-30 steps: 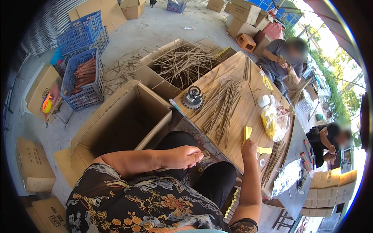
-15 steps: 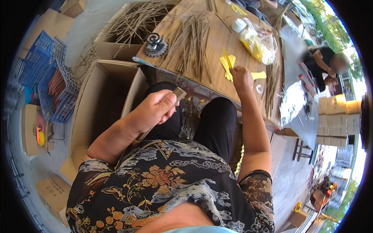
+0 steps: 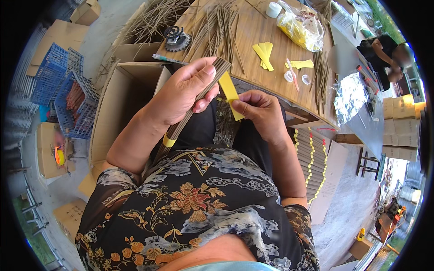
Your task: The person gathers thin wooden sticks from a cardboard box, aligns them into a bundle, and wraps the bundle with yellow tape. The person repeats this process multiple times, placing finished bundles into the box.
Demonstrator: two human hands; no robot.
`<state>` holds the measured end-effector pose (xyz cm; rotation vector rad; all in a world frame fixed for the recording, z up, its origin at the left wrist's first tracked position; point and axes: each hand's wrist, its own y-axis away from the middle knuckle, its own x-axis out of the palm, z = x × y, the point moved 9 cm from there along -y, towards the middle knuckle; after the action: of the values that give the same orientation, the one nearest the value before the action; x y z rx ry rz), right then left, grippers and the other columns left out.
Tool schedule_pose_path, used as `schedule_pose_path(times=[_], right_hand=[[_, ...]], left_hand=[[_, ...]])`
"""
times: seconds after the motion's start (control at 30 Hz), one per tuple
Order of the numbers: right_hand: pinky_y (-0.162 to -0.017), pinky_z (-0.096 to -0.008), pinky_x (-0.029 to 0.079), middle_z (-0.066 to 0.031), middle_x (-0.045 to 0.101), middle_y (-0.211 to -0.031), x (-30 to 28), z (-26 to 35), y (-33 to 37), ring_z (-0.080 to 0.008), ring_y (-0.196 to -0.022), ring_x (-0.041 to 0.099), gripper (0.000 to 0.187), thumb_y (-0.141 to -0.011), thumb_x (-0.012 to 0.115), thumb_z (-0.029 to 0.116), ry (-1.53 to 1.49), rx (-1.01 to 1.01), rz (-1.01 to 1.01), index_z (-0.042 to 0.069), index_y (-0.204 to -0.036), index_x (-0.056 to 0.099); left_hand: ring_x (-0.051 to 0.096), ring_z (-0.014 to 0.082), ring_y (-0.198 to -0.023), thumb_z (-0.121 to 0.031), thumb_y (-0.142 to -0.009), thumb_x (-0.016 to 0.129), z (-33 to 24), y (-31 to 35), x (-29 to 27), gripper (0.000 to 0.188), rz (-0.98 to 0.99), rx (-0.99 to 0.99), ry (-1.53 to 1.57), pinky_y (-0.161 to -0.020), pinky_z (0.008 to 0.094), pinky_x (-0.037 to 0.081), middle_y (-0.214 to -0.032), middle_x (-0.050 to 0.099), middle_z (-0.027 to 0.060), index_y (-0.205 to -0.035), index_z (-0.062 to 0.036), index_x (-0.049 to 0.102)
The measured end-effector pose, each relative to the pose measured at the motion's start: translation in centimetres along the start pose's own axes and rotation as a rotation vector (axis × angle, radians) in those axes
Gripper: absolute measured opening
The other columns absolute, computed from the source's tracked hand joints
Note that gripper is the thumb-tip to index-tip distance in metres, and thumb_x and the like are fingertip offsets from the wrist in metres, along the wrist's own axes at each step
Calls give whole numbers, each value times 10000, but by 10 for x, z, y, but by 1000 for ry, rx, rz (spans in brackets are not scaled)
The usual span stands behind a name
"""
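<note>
the left hand (image 3: 192, 88) is wrapped around a slanting bundle of thin brown sticks (image 3: 184, 120) above the lap, a yellow band (image 3: 169, 140) circling its lower part. just beside the bundle's upper end, the right hand (image 3: 260, 110) pinches a flat yellow strip (image 3: 229, 88) between thumb and fingers; whether strip and sticks touch, i cannot tell. beyond, on a brown wooden tabletop (image 3: 253, 36), lie overlapping yellow strips (image 3: 264, 56), loose brown sticks (image 3: 224, 36) and, farther right, a clear plastic bag with yellow contents (image 3: 303, 27).
</note>
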<state>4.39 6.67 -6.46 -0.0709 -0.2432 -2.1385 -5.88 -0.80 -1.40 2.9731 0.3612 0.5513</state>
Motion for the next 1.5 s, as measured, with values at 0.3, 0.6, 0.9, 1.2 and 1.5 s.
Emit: schedule_pose_path(times=[0.3,0.6,0.9,1.2,1.5], right_hand=[[-666,-273,469,-143,601,-834,7,70,47,-257,-749,601,229,-731,643,67,644,-649,-305,-13,-935,576],[-524,-161,378,4,544,-721,-4,27,66,-23,-587,449,133,-886,458,81,126,-156,-138,6,-963,537],[-588,-183,409,19,524,-712,28,31,80,-35,-649,464,148,-870,533,142,49,-241,1,3,-906,566],[-494,-183,373,29,519,-632,40,21,70,-23,-568,436,195,-863,552,180,110,-64,-3,-2,-801,582],[-489,-179,378,10,538,-591,42,25,63,-23,-564,464,239,-849,571,200,227,-53,-41,-12,-743,593]], left_hand=[[350,19,-494,-335,-920,400,17,1,36,286,65,-43,-169,-425,135,312,-673,449,3,-902,-57,463],[358,23,-505,-293,-928,391,25,27,44,387,80,-90,-264,-447,140,312,-663,445,1,-1179,0,419],[360,23,-513,-266,-931,390,39,52,35,374,34,-28,-370,-451,140,310,-647,451,-5,-1184,7,432],[371,23,-518,-246,-936,379,38,60,34,361,62,44,-409,-450,148,320,-643,445,-5,-1183,14,427],[385,28,-547,-257,-943,353,37,61,31,391,84,109,-457,-476,156,335,-678,454,-1,-1224,11,391]])
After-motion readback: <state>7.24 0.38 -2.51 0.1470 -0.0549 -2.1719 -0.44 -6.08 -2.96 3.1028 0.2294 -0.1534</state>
